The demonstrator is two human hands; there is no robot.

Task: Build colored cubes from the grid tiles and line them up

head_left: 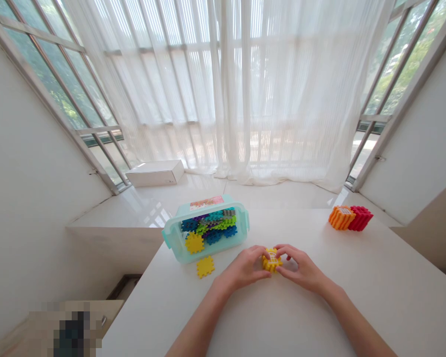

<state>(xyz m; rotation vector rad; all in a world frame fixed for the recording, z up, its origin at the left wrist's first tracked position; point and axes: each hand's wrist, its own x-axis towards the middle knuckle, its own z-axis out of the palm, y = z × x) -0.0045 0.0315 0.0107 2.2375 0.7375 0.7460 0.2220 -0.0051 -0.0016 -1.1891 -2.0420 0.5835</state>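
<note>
A stack of yellow notched plastic tiles (272, 260) stands on the white table between my hands, its top tile showing a white window-like grid. From the left, my left hand (250, 267) grips the stack, with its fingers curled at the upper edge and its thumb near the lower edge. My right hand (299, 267) closes on the opposite side in the same way. To the left, a single yellow tile (205, 267) lies flat on the table. Another yellow tile (195, 243) rests at the front of a pale teal plastic bin (186, 255).
Blue, green, purple and grey tiles (211, 225) fill the bin. An orange tile stack (341, 218) and a red tile stack (360, 218) stand side by side at the right. Behind, a white box (155, 172) sits on the ledge by the sheer curtain (230, 89).
</note>
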